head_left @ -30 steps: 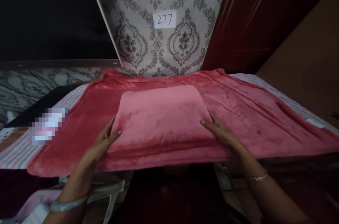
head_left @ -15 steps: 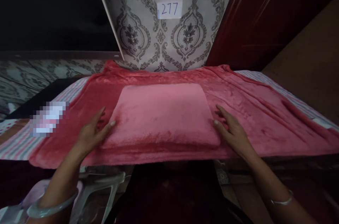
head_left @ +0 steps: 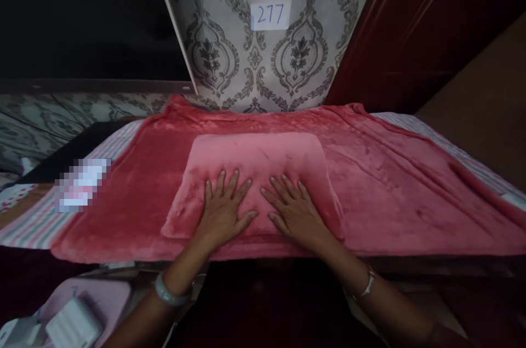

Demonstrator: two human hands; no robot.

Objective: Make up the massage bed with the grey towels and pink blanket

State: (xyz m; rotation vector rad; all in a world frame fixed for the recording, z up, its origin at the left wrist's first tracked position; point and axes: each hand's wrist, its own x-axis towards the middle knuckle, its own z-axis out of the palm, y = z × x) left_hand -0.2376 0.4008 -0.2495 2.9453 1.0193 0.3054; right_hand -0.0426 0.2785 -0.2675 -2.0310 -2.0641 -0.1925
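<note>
one folded pink fleece cloth point(head_left: 255, 172) lies as a thick, soft rectangle with rounded corners, its nap lighter than the fabric under it and brushed in faint streaks. it sits in the middle of the bed's near edge, on top of one spread red blanket point(head_left: 394, 183) of the same plush stuff, which covers the bed from the wall side to the near edge and hangs a little over it. two hands are on the folded cloth, both flat and palm down with fingers spread: the left hand point(head_left: 224, 214) presses its near middle, and the right hand point(head_left: 293, 211) lies just beside it, the thumbs close but not touching. each wrist carries one bangle, a pale green one point(head_left: 168, 293) on the left and a thin silvery one point(head_left: 365, 286) on the right. a striped sheet point(head_left: 36, 224) shows under the blanket at the bed's left and right edges. on the patterned wallpaper point(head_left: 230, 57) behind the far edge is one white label point(head_left: 270, 13) reading 277. a dark red door point(head_left: 419, 30) stands at the far right corner.
</note>
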